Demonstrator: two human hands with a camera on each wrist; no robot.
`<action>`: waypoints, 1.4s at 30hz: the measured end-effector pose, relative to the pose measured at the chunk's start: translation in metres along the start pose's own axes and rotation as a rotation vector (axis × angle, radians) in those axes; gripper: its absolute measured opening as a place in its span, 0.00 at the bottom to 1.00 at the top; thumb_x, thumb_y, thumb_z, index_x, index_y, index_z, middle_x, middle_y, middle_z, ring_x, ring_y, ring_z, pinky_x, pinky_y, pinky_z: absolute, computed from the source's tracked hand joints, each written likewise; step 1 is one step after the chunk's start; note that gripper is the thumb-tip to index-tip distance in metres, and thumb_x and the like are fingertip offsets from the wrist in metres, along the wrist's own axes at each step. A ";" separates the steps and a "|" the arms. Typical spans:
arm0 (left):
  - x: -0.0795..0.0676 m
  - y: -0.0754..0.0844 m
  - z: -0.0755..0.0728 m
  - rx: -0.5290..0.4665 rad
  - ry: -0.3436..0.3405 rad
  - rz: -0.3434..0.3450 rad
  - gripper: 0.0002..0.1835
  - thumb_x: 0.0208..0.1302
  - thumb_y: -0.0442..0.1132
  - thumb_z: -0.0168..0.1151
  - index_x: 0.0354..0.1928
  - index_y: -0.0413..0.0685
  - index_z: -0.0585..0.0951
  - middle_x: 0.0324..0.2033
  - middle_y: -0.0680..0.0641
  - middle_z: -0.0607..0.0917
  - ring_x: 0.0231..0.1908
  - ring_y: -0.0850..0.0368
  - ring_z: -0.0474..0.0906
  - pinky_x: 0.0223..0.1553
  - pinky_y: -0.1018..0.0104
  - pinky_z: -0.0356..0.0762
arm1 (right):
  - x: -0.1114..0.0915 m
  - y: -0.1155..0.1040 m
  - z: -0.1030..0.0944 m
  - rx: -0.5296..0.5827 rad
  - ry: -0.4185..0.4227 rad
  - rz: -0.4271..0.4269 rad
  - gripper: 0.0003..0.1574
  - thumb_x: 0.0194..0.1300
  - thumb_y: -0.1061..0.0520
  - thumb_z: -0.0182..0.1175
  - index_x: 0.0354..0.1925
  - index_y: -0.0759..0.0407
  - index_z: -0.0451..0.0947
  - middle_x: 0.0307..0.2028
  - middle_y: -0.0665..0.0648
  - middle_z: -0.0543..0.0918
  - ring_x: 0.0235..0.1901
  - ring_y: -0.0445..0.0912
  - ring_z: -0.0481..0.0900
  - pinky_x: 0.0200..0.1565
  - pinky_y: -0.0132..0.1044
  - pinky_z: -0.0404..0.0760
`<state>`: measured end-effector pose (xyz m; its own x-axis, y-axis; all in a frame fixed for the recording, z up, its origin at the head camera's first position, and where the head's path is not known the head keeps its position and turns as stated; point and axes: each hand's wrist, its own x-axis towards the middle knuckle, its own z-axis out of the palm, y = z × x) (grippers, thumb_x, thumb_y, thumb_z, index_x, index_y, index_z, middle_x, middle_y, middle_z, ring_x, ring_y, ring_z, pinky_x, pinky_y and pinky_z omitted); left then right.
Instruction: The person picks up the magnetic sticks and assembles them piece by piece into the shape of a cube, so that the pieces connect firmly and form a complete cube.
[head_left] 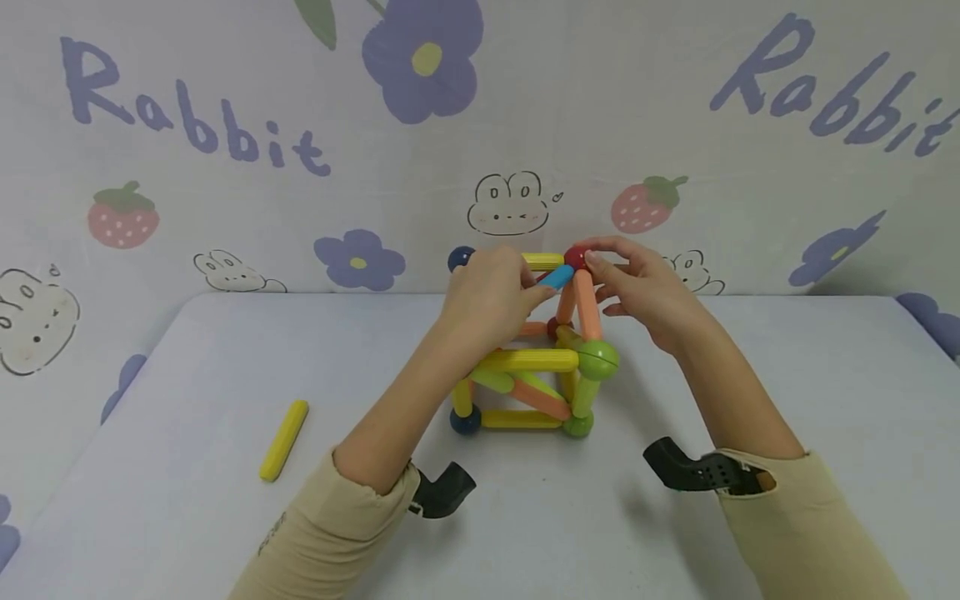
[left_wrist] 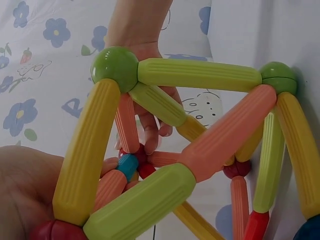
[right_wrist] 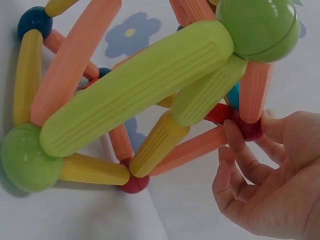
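Observation:
A frame of magnetic rods and balls stands on the table, with a yellow rod [head_left: 528, 360] and a green ball [head_left: 597, 361] at its near upper corner. My left hand [head_left: 487, 296] reaches over its top and pinches a rod [head_left: 557, 277] whose blue end meets the red ball [head_left: 577, 257] at the back right corner. That blue end [left_wrist: 128, 166] also shows through the frame in the left wrist view. At the same corner, my right hand [head_left: 648, 292] holds the red ball [right_wrist: 248, 126] between thumb and fingers. The left fingertips are partly hidden behind the frame's rods.
A loose yellow rod [head_left: 283, 441] lies on the white table [head_left: 187, 375], left of the frame. Behind the table hangs a printed cloth [head_left: 600, 108] with flowers, strawberries and rabbits. Dark wrist mounts [head_left: 444, 492] stick out from both sleeves.

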<state>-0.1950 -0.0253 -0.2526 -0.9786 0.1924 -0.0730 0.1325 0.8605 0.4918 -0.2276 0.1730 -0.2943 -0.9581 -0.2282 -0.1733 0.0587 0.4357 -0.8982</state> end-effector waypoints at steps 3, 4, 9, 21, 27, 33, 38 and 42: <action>-0.001 -0.001 0.000 -0.016 0.007 0.015 0.16 0.75 0.51 0.66 0.46 0.45 0.91 0.26 0.50 0.84 0.28 0.56 0.77 0.38 0.64 0.68 | 0.000 0.001 0.001 0.005 0.005 0.008 0.34 0.84 0.40 0.49 0.79 0.51 0.64 0.48 0.49 0.81 0.46 0.47 0.78 0.49 0.33 0.82; -0.001 -0.002 0.000 -0.025 0.011 0.023 0.16 0.75 0.51 0.66 0.47 0.45 0.91 0.28 0.50 0.85 0.29 0.56 0.77 0.39 0.65 0.68 | -0.001 0.001 0.001 0.009 0.007 0.008 0.34 0.84 0.40 0.49 0.79 0.50 0.64 0.49 0.51 0.81 0.46 0.47 0.78 0.49 0.33 0.82; -0.008 -0.006 -0.002 -0.129 0.017 0.036 0.16 0.75 0.48 0.67 0.52 0.43 0.90 0.38 0.49 0.88 0.34 0.55 0.80 0.36 0.69 0.75 | -0.006 0.005 0.001 0.040 0.009 0.004 0.36 0.84 0.40 0.49 0.81 0.49 0.60 0.62 0.61 0.79 0.47 0.48 0.78 0.48 0.31 0.81; -0.033 -0.047 -0.001 -0.442 0.315 0.095 0.17 0.75 0.41 0.67 0.61 0.44 0.86 0.53 0.43 0.87 0.53 0.47 0.79 0.49 0.57 0.81 | -0.046 0.036 0.017 0.083 0.078 0.025 0.36 0.84 0.43 0.51 0.81 0.51 0.60 0.68 0.68 0.75 0.54 0.51 0.77 0.47 0.27 0.83; -0.020 -0.079 0.015 -0.641 0.491 0.066 0.25 0.78 0.41 0.62 0.71 0.40 0.76 0.68 0.38 0.79 0.66 0.40 0.74 0.67 0.47 0.77 | -0.064 0.055 0.037 0.108 0.070 0.119 0.33 0.85 0.48 0.48 0.79 0.58 0.61 0.68 0.68 0.76 0.57 0.53 0.78 0.51 0.34 0.84; -0.002 -0.098 0.028 -0.822 0.274 -0.004 0.31 0.84 0.47 0.51 0.81 0.45 0.63 0.75 0.38 0.70 0.75 0.40 0.66 0.76 0.43 0.65 | -0.078 0.071 0.051 0.115 0.003 0.159 0.33 0.81 0.57 0.48 0.78 0.64 0.60 0.67 0.70 0.74 0.59 0.57 0.78 0.52 0.36 0.85; 0.004 -0.100 0.031 -0.885 0.193 0.029 0.29 0.85 0.47 0.45 0.82 0.47 0.62 0.71 0.36 0.73 0.68 0.41 0.72 0.74 0.44 0.69 | -0.087 0.080 0.056 0.045 -0.059 0.103 0.38 0.70 0.61 0.63 0.73 0.67 0.65 0.65 0.72 0.75 0.57 0.57 0.77 0.48 0.35 0.82; 0.007 -0.100 0.033 -0.912 0.174 0.070 0.27 0.86 0.45 0.43 0.81 0.48 0.64 0.70 0.36 0.74 0.64 0.41 0.74 0.70 0.44 0.73 | -0.088 0.084 0.061 -0.044 -0.022 0.022 0.34 0.65 0.57 0.74 0.65 0.65 0.75 0.57 0.66 0.82 0.50 0.52 0.78 0.45 0.34 0.80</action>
<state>-0.2099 -0.0945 -0.3305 -0.9926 0.0932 0.0774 0.0894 0.1319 0.9872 -0.1214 0.1763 -0.3795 -0.9504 -0.2366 -0.2019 0.0667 0.4789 -0.8753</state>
